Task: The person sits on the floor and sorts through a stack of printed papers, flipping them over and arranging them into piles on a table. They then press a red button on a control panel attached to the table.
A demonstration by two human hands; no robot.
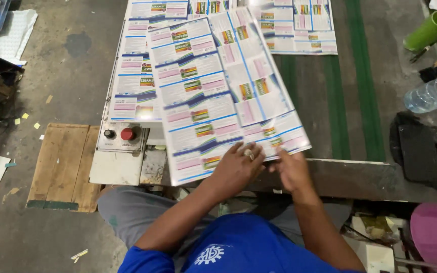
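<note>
Currently, your left hand and right hand both pinch the near edge of the printed sheet, lying tilted on the stack; squaring it seems next.

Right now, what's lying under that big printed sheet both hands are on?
Under the printed sheet, more printed sheets stick out at its left edge, on the worktable. The left hand and right hand rest on its near edge. Anything beneath its middle is covered.
</note>
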